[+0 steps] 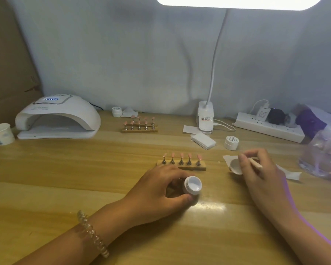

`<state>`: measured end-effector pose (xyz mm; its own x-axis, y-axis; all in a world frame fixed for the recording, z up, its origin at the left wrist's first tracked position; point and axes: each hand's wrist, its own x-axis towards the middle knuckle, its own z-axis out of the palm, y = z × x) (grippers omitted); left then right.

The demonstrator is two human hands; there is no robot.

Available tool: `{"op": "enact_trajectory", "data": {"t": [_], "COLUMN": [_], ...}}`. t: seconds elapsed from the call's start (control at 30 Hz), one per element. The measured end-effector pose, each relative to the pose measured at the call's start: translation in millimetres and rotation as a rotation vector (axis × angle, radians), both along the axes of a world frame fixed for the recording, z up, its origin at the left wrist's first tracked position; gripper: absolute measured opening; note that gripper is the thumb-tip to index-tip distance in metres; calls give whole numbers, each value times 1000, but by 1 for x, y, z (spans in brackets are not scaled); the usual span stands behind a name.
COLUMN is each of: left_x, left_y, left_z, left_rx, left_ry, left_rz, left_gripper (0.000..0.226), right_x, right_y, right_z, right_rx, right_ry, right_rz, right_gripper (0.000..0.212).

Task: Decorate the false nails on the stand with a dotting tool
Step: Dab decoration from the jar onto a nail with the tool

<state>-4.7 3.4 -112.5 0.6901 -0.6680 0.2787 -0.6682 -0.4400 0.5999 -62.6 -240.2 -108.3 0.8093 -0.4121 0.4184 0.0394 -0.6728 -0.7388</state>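
A wooden stand (182,166) with several pink false nails (181,155) on metal holders sits mid-table. Just in front of it my left hand (161,190) grips a small open white jar (192,185), tilted toward me, with white gel inside. To the right my right hand (256,169) holds a thin pale dotting tool (255,163) and rests beside the jar's white lid (235,166), which lies on a white paper scrap. The tool's tip is hidden by my fingers.
A second stand of pink nails (139,126) stands farther back. A white nail lamp (57,117) and paper cup (2,134) are at left. A closed jar (231,142), wipes (203,140), desk lamp base (205,117), power strip (269,127) and clear plastic container (323,155) are at right.
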Motion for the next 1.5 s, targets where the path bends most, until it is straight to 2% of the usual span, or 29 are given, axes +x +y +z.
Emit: {"op": "enact_trajectory", "data": {"t": [0.13, 0.37, 0.57, 0.63, 0.7, 0.77, 0.87, 0.93, 1.0, 1.1, 1.23, 1.3, 1.37, 1.43, 1.5], "left_x": [2, -5, -8, -8, -7, -7, -7, -7, -8, -9, 1, 12, 21, 25, 26], "left_y": [0, 0, -2, -1, -1, -1, -2, -2, -2, -2, 3, 10, 17, 20, 20], "left_z": [-2, -1, 0, -1, -2, -3, -1, 0, 1, 1, 4, 7, 6, 4, 2], "left_rx": [49, 149, 146, 120, 110, 105, 78, 58, 40, 30, -13, 14, 134, 212, 184], "left_ry": [-56, -206, -227, -200, -187, -184, -188, -176, -144, -129, -227, -196, -117, -51, -45], "left_rz": [38, 66, 119, 152, 169, 167, 135, 97, 72, 89, 369, 477, 510, 482, 439], "left_gripper": [50, 53, 57, 55, 51, 51, 44, 30, 25, 33, 39, 48, 54, 48, 34], "right_x": [0, -3, -3, -4, -7, -11, -17, -18, -18, -17, -17, -15, -11, -9, -7], "right_y": [-11, -17, -17, -15, -8, 9, 41, 50, 50, 46, 35, 26, 20, 18, 18], "right_z": [4, 5, 4, 5, 9, 10, 3, -3, -2, 1, 4, 6, 7, 6, 4], "right_rx": [-116, -191, -232, -251, -288, -281, -280, -337, -342, -345, -506, -509, -502, -493, -496], "right_ry": [41, 50, 102, 62, -43, -76, 23, 47, 48, 51, 72, 111, 138, 160, 162], "right_rz": [-44, -87, -124, -125, -68, 84, 333, 381, 371, 348, 182, 81, 8, -35, -55], "right_gripper": [8, 19, 33, 38, 35, 25, 38, 46, 46, 42, 37, 39, 39, 36, 34]}}
